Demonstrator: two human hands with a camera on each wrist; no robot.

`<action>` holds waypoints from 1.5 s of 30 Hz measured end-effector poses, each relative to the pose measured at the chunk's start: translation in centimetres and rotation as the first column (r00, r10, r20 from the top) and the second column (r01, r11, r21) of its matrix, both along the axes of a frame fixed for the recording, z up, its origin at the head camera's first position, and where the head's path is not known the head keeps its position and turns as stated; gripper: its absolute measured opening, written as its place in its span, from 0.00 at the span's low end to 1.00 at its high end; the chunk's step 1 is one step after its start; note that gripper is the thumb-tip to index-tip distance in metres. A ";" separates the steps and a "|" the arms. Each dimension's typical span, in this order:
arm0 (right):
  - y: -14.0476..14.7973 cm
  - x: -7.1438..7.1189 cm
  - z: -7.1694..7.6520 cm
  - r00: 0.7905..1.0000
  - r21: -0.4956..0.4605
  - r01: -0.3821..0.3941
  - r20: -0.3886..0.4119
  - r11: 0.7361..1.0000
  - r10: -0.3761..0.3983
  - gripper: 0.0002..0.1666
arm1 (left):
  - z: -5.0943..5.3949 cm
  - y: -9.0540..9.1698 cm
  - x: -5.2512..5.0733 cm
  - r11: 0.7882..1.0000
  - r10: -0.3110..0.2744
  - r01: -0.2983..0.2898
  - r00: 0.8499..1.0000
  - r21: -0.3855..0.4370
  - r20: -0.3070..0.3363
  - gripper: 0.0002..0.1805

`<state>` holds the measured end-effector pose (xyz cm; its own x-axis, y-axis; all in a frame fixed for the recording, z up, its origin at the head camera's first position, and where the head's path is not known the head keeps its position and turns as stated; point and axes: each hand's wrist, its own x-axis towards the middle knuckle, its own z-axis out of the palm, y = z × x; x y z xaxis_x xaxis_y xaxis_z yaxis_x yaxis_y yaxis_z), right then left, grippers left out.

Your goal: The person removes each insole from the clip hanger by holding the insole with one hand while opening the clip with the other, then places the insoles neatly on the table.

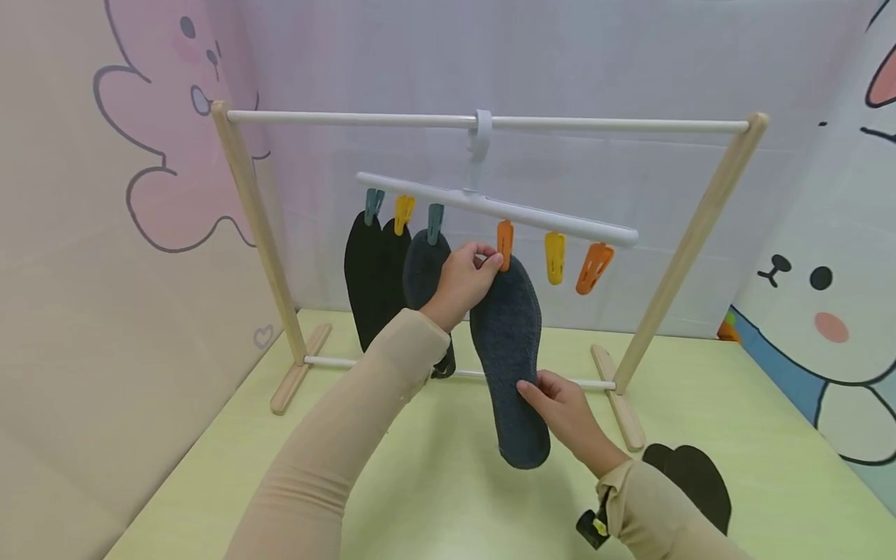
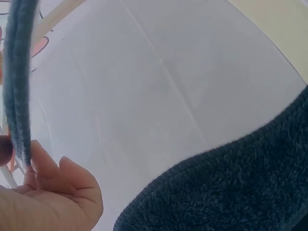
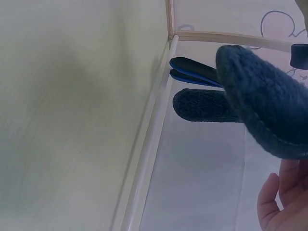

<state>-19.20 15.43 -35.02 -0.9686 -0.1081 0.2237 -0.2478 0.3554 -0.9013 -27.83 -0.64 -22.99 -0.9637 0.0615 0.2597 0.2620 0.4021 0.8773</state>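
1. Pinching the dark blue insole (image 1: pixel 509 334) by its top edge, the left hand (image 1: pixel 465 280) holds it up at the inner orange clip (image 1: pixel 505 243), seemingly to keep the two level (whether the clip grips it, I cannot tell)
2. Holding its side lower down between thumb and fingers, the right hand (image 1: pixel 565 411) likely steadies the hanging length
3. Hanging to the left, a similar insole (image 1: pixel 423 268) and two black insoles (image 1: pixel 364 280) are clipped to the white hanger (image 1: pixel 581 225), hooked over the white rod (image 1: pixel 350 118)

Dressed in long beige left sleeve (image 1: pixel 350 435), creased across the forearm, small boxy black device (image 3: pixel 300 56) under its cuff, matching beige right sleeve (image 1: pixel 665 509), bunched near the wrist, yellow-marked black wrist device (image 1: pixel 591 530) beside it
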 end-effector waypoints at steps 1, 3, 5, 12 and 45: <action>0.0 0.1 -0.1 1.000 0.003 -0.008 -0.010 1.000 0.008 0.10 | 0.0 0.0 -0.1 1.000 -0.006 0.006 1.000 -0.001 0.000 0.14; 0.1 0.2 -0.1 0.999 0.006 -0.023 -0.036 1.000 0.023 0.10 | 0.0 0.0 -0.2 1.000 -0.013 0.013 1.000 0.001 0.010 0.14; 0.2 0.4 0.0 0.997 0.012 -0.031 -0.064 0.999 0.032 0.09 | 0.0 0.1 -0.3 1.000 -0.022 0.021 0.999 0.021 0.033 0.15; 0.1 0.7 0.2 0.988 0.012 -0.095 -0.118 0.995 0.096 0.07 | 0.9 -0.1 -0.4 0.974 -0.098 0.084 0.994 0.211 0.056 0.21; -1.1 -0.2 4.4 0.988 0.077 -0.008 -0.153 0.997 0.020 0.08 | 3.0 -0.1 -0.6 0.945 -0.222 0.182 0.967 0.273 0.122 0.21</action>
<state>-19.37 14.37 -30.65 -0.9217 -0.1438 0.3603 -0.3866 0.4170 -0.8226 -28.46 -0.71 -19.94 -0.9668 0.2095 0.1466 0.1722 0.1098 0.9789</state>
